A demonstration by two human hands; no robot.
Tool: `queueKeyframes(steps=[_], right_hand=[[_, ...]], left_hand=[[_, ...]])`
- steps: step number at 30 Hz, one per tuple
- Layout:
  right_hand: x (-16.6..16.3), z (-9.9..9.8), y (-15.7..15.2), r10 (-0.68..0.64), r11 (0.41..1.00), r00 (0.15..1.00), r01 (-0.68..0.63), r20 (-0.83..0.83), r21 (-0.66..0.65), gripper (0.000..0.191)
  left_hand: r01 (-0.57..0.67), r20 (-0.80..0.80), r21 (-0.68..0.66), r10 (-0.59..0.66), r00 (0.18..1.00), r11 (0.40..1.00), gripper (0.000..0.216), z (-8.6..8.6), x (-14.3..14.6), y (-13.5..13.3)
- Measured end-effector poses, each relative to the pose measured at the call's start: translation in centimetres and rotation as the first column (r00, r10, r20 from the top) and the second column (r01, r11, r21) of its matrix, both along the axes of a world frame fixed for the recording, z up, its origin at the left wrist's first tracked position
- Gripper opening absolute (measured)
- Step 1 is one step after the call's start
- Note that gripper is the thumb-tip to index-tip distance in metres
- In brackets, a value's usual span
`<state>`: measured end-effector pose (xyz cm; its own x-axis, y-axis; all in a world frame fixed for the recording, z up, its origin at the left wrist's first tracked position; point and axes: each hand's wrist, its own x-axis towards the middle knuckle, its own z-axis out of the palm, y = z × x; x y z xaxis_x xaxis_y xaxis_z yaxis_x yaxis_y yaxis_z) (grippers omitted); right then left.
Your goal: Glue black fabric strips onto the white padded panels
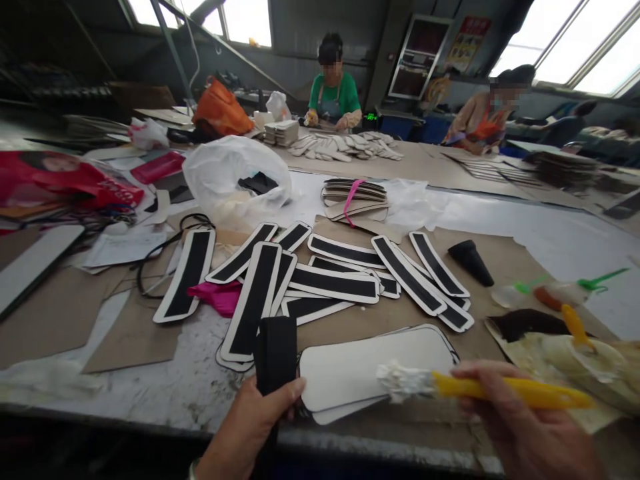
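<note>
My left hand [250,423] grips a black strip [275,353] upright near the table's front edge. My right hand [520,423] is closed on a yellow-handled brush [500,390]; its white, glue-caked bristles [403,381] rest over a stack of white rounded pieces [360,370] lying just right of the black strip. Beyond them, several white-edged black strips [330,280] lie spread across brown cardboard.
A white plastic bag [230,173] and a banded bundle of pieces [355,193] sit further back. A black cone [470,261], glue containers and brushes [565,293] lie at right. Red bags [60,177] clutter the left. Two people work at the far side.
</note>
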<state>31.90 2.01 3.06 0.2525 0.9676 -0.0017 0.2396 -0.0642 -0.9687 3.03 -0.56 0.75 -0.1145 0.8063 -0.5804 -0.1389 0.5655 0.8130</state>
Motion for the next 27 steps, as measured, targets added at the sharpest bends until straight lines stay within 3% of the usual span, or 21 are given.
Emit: queueKeyframes(steps=[3,5,7,12,19,27], right_hand=[[-6.6,0.2,0.0,0.168,0.983,0.984,-0.172,-0.064,-0.058,0.029],[-8.6,0.3,0.3,0.244,0.968,0.970,-0.245,-0.026,-0.060,0.029],[-9.0,0.4,0.5,0.258,0.965,0.965,-0.256,0.038,-0.059,0.029],[-9.0,1.1,0.0,0.153,0.988,0.979,-0.150,0.133,-0.035,0.028],[-11.0,1.6,-0.4,0.198,0.979,0.977,-0.194,0.075,-0.058,0.027],[-10.9,1.6,-0.2,0.274,0.961,0.951,-0.277,0.144,0.001,0.023]], left_hand=[[0.030,0.004,0.002,-0.030,1.000,1.000,0.031,-0.5,-0.3,-0.2],[0.044,0.009,0.013,-0.044,0.999,0.999,0.030,-0.6,-0.5,-0.2],[0.054,0.024,0.009,-0.054,0.998,0.998,0.030,-0.6,-0.6,-0.2],[0.081,0.056,0.032,-0.083,0.995,0.996,0.027,-0.5,-0.9,-0.4],[0.079,0.084,0.029,-0.081,0.993,0.996,0.027,-0.9,-1.1,-0.3],[0.039,0.055,0.019,-0.040,0.998,0.999,0.030,-0.9,-1.0,0.0]])
